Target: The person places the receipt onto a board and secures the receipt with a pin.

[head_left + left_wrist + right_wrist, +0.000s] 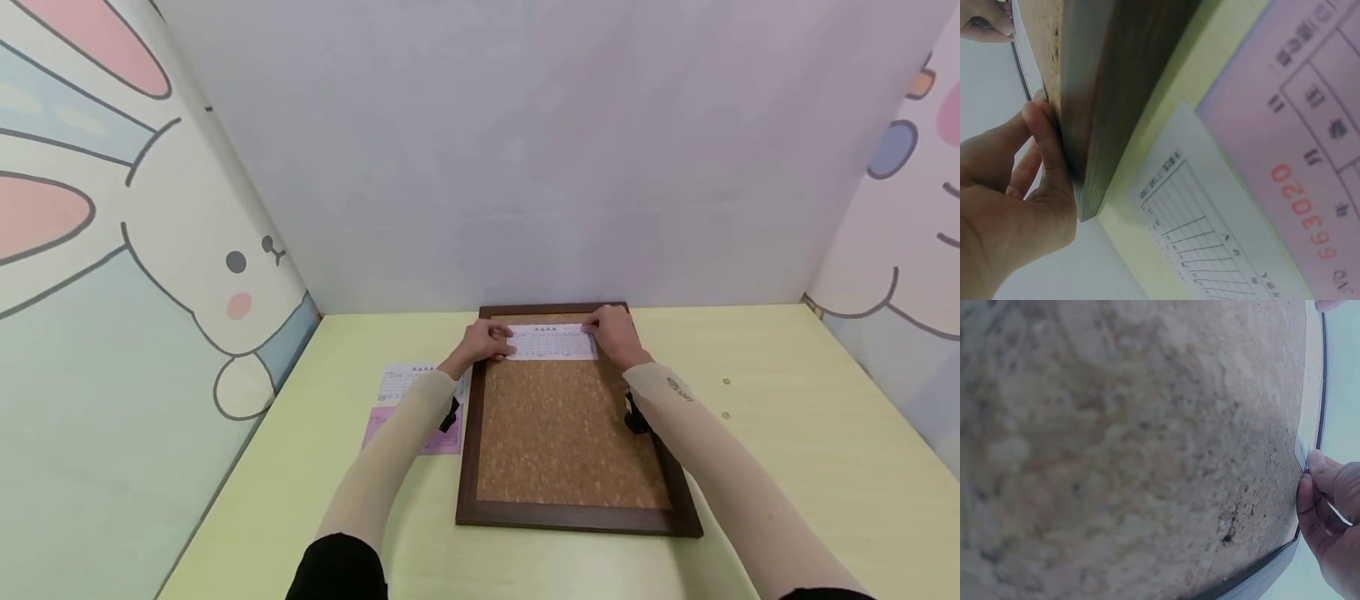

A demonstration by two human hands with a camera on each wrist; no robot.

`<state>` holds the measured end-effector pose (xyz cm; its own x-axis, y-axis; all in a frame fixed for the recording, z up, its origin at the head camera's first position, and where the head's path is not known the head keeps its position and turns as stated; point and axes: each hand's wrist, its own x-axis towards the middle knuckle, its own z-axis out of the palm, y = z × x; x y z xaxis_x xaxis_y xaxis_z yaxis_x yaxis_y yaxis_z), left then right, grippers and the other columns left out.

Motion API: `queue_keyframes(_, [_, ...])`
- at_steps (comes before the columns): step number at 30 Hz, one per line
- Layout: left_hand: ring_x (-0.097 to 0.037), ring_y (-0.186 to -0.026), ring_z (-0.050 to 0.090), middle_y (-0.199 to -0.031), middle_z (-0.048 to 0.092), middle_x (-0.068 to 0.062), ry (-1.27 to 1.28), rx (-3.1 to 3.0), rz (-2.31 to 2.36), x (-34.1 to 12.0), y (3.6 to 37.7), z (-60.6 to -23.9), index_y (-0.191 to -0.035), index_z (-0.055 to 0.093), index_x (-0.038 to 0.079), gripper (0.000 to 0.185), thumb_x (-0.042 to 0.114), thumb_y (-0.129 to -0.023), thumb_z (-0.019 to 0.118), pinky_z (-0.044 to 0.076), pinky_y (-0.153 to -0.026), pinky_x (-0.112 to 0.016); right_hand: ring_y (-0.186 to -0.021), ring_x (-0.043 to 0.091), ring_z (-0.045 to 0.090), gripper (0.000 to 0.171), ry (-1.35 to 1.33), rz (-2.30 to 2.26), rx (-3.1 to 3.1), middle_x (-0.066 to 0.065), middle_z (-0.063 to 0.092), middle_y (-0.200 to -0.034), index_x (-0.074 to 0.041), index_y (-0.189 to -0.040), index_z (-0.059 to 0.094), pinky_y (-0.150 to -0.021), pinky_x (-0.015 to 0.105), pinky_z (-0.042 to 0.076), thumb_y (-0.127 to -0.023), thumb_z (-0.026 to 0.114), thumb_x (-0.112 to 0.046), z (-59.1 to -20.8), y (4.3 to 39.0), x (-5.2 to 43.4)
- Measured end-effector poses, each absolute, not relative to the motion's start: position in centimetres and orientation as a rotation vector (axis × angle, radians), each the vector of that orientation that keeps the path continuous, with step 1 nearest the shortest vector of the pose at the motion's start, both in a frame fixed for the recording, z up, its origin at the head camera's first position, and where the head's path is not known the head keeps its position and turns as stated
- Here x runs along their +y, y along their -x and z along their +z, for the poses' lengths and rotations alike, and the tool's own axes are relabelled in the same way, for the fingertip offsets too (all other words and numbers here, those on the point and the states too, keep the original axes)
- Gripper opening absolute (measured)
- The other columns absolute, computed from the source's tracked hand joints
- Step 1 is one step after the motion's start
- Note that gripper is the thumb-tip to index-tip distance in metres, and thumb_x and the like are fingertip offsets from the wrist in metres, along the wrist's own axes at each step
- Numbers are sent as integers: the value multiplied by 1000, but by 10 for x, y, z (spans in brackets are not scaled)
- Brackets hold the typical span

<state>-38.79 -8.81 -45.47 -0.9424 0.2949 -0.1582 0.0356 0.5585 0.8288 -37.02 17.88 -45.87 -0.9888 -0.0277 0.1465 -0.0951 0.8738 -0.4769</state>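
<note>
At the 12 o'clock edge of the dark-framed rectangular cork board (pixel 570 433), a white printed paper slip (pixel 553 342) lies flat on the cork. The left hand (pixel 486 340) presses its 9 o'clock end with fingers bent over the frame; the right hand (pixel 617 332) pinches its 3 o'clock end. Risk: uneven pressure may skew or buckle the slip. Two small round pins (pixel 725 397) lie well apart at 3 o'clock on the yellow table (pixel 787 467), so reaching frees one end.
</note>
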Motion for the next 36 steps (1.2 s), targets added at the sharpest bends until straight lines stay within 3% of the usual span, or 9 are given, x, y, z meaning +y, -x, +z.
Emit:
queue_keyframes(18, [-6, -54, 55, -70, 52, 2, -264, 2500, 1345, -89, 387, -453, -117, 69, -3, 31, 5, -89, 78, 48, -52, -15, -95, 30, 63, 20, -105, 954, -2903, 26, 72, -117, 4, -111, 76, -85, 44, 53, -99, 65, -7, -470, 378, 190])
queue_keyframes(28, [-4, -55, 56, -75, 52, 1, -255, 2479, 1383, -89, 386, -454, -117, 69, -4, 31, 4, -89, 78, 49, -53, -14, -93, 34, 66, 18, -123, 1035, -2847, 25, 74, -107, 4, -103, 76, -84, 46, 53, -98, 68, -11, -472, 376, 197])
queue_keyframes(36, [-4, -54, 54, -74, 53, 2, -261, 2491, 1368, -89, 387, -454, -117, 69, -3, 31, 5, -89, 78, 49, -53, -15, -102, 36, 67, 24, -134, 1044, -2939, 25, 73, -114, 4, -110, 76, -86, 44, 54, -100, 66, -15, -464, 376, 198])
